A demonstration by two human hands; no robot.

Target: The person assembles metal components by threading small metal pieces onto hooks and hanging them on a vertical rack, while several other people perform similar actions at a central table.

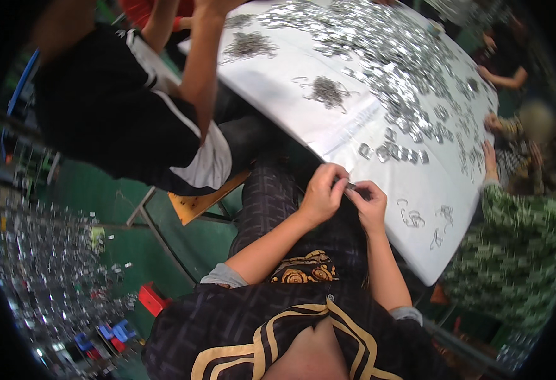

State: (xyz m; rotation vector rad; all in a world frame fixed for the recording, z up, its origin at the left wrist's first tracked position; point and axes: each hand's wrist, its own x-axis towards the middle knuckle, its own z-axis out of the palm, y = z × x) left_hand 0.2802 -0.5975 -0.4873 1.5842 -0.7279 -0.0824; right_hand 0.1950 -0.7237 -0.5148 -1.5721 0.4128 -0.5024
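Just past the near edge of the white table, my left hand (323,195) and my right hand (369,204) come close together. Thumb and fingers of both are pinched on a small dark metal piece (351,186); the fingers hide most of it, so its kind cannot be made out. Beyond my hands on the tabletop lies a short row of shiny silver metal pieces (399,153), flat and roughly rectangular. To the right of my right hand are a few loose thin bent wires (411,215).
A large spread of silver pieces (379,57) covers the far part of the white table (411,190). Wire piles (328,92) lie near its left edge. A person in black (119,107) sits close at left, another in patterned green (518,240) at right. A red bin (153,299) stands low left.
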